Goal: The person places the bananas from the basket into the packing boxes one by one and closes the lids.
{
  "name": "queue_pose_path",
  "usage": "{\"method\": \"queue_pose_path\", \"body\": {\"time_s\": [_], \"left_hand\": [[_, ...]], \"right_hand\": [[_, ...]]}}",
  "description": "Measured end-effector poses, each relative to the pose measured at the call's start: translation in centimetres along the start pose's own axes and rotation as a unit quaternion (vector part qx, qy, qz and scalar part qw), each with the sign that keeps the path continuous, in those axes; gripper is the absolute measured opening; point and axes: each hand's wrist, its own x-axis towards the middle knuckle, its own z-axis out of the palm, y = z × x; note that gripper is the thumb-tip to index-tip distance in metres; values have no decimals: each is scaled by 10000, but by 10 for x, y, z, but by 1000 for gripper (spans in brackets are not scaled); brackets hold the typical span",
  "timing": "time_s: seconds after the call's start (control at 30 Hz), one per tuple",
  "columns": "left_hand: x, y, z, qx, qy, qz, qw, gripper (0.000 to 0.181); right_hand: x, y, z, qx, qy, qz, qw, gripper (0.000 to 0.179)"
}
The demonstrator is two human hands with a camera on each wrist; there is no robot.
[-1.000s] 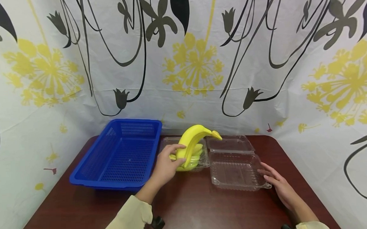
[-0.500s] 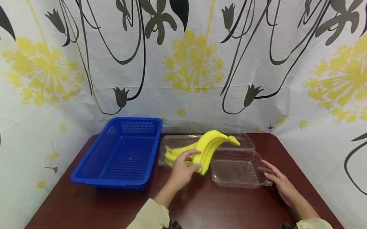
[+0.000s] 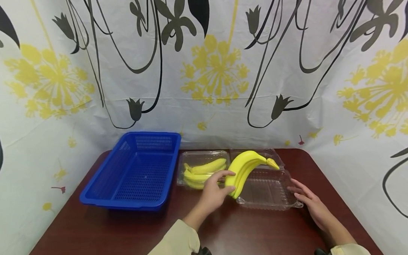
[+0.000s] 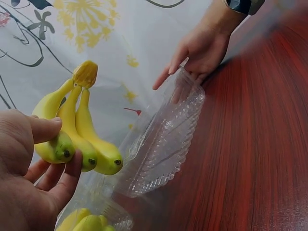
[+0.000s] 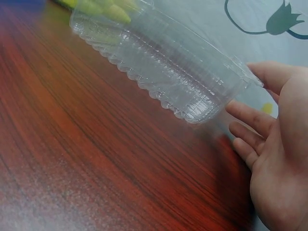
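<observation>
In the head view my left hand point(image 3: 215, 191) holds a bunch of yellow bananas point(image 3: 247, 169) just above the left side of an open clear plastic clamshell container point(image 3: 267, 189). The left wrist view shows my thumb and fingers gripping the lower, greenish ends of the bananas point(image 4: 86, 125), with their joined stem pointing up. My right hand point(image 3: 311, 202) rests against the container's right side with fingers fairly straight. From the right wrist, the hand point(image 5: 274, 139) touches the corner of the clear container point(image 5: 168, 72), which has nothing inside.
A second clear container point(image 3: 180, 171) with more bananas point(image 3: 205, 168) stands just left of the open one. Further left is a blue perforated basket point(image 3: 130, 205). All sit on a dark red wooden table point(image 3: 248, 234), with a patterned cloth point(image 3: 220, 123) behind.
My left hand has carried the bunch of bananas rightward and slightly down, from over the left container to the open one. My right hand has stayed at the container's side.
</observation>
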Motion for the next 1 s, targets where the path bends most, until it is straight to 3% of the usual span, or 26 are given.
{"method": "queue_pose_path", "body": {"time_s": [0.33,0.63,0.8,1.0], "left_hand": [[8,7,12,236,-19,135,9996,38],[20,17,33,984,-448,77,9941,35],[24,14,44,1542,-605,114,9861,36],[25,7,50,2320,-727,145,9699,36]], "right_hand": [[-3,0,-1,-61,13,76,10000,58],[0,-2,-2,-239,91,120,9996,59],[0,-2,0,-139,92,128,9998,60],[0,-3,2,-161,122,174,9996,60]]}}
